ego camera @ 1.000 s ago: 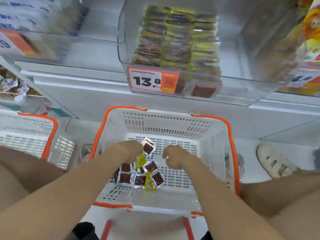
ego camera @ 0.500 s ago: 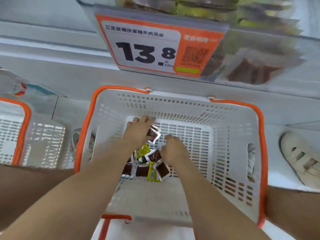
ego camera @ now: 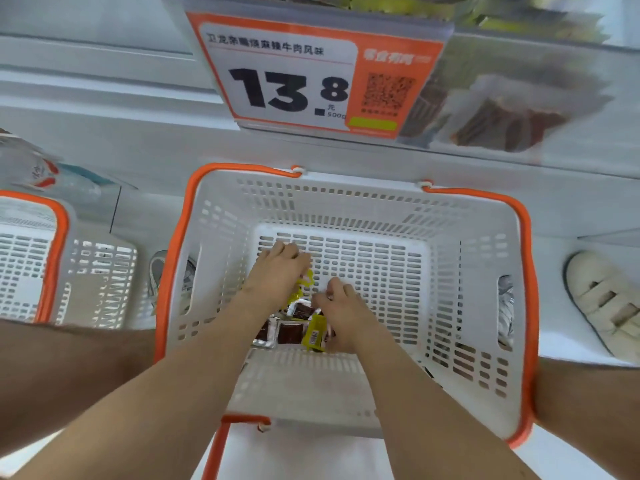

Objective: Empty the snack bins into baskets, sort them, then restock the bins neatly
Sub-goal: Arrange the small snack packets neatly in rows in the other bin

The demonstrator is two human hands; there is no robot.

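Basket (ego camera: pixel 478 258), white with orange rim, centre frame. Snack packets (ego camera: pixel 291 332), brown and yellow, heaped at 7 o'clock on its floor. Left hand (ego camera: pixel 277 271) curled over the heap's 12 o'clock edge, a yellow packet under the palm. Right hand (ego camera: pixel 341 306) curled at the heap's 3 o'clock. Whether either hand grips anything: cannot tell. Snack bin (ego camera: pixel 519 109) with price tag (ego camera: pixel 287 88) at 12 o'clock; second basket (ego camera: pixel 31 258) at 9.
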